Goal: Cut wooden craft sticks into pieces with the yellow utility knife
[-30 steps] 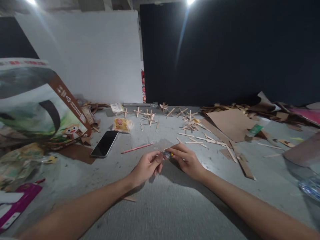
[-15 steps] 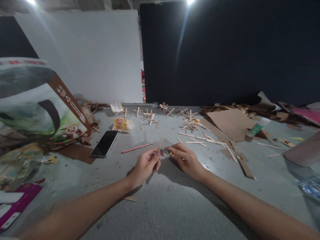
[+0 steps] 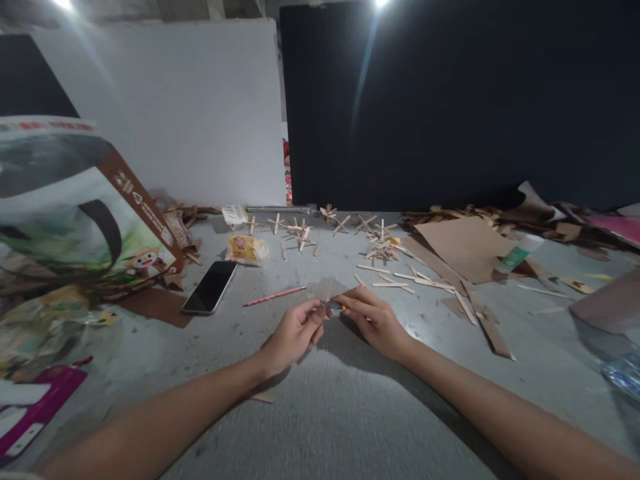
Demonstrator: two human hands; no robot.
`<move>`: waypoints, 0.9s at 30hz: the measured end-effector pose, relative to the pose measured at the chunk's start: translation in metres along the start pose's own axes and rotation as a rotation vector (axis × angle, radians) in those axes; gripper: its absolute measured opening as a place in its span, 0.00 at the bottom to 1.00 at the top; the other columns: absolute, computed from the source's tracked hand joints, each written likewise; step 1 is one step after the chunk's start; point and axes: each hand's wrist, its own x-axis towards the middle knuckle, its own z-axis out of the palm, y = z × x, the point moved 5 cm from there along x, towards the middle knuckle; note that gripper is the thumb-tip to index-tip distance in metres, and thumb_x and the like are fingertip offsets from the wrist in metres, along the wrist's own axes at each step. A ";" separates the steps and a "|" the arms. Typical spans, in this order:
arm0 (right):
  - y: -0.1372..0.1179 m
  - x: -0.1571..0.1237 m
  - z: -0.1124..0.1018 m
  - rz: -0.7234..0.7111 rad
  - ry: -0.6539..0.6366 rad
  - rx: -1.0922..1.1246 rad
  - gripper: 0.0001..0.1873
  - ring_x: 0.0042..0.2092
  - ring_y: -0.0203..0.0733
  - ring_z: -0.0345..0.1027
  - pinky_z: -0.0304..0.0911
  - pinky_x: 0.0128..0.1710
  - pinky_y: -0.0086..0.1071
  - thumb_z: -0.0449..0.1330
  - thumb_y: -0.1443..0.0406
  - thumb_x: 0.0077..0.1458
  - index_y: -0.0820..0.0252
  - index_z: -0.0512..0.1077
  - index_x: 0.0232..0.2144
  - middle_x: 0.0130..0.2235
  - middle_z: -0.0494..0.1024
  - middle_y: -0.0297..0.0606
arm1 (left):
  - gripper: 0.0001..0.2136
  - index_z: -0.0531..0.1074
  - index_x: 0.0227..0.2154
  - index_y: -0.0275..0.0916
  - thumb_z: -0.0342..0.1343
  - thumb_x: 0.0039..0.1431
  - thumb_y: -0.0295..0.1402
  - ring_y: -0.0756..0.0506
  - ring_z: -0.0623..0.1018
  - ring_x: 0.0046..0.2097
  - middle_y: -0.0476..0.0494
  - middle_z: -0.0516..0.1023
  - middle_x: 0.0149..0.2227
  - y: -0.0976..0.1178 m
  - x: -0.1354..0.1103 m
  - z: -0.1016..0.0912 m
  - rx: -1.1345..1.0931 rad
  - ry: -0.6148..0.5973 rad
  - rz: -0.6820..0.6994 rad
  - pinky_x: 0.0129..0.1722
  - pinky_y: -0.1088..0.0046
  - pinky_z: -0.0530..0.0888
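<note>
My left hand (image 3: 294,331) pinches a thin wooden craft stick (image 3: 326,289) by its lower end. The stick points up and away from me and is blurred. Close beside it, my right hand (image 3: 375,321) has its fingers closed on a small dark tool with a yellow part (image 3: 337,305), which looks like a craft knife, though the fingers cover most of it. The tool's tip meets or nearly meets the stick at my left fingertips; I cannot tell which. A red patterned pencil (image 3: 275,296) lies just left of the stick.
A phone (image 3: 210,287) and a yellow wrapped snack (image 3: 247,249) lie to the left. Stick crosses (image 3: 302,235) stand farther back. Loose craft sticks (image 3: 390,285) and cardboard (image 3: 463,247) lie right. A large printed bag (image 3: 65,200) and purple object (image 3: 45,407) sit far left.
My left hand has shifted slightly right, closer to my right hand. The stick looks more blurred than before. My right hand stays nearly in place on the tool.
</note>
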 end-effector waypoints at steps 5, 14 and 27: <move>0.002 0.000 0.001 0.004 -0.006 -0.002 0.18 0.43 0.45 0.74 0.71 0.44 0.38 0.52 0.65 0.72 0.53 0.75 0.58 0.42 0.79 0.44 | 0.25 0.70 0.36 0.39 0.52 0.64 0.59 0.53 0.59 0.19 0.58 0.61 0.17 0.008 -0.004 0.002 0.008 0.023 0.020 0.22 0.76 0.57; 0.008 -0.001 -0.001 0.069 0.102 -0.073 0.17 0.42 0.44 0.74 0.72 0.43 0.36 0.50 0.63 0.73 0.55 0.77 0.54 0.42 0.79 0.45 | 0.24 0.68 0.34 0.39 0.51 0.65 0.59 0.53 0.58 0.18 0.60 0.59 0.17 0.000 -0.005 0.001 0.020 0.077 -0.008 0.21 0.77 0.58; 0.003 -0.002 0.000 0.076 0.022 0.015 0.14 0.44 0.45 0.74 0.72 0.44 0.37 0.51 0.64 0.72 0.55 0.72 0.55 0.42 0.78 0.44 | 0.23 0.64 0.33 0.41 0.49 0.66 0.58 0.53 0.59 0.18 0.60 0.62 0.16 0.003 -0.005 -0.001 0.016 0.127 0.030 0.21 0.78 0.58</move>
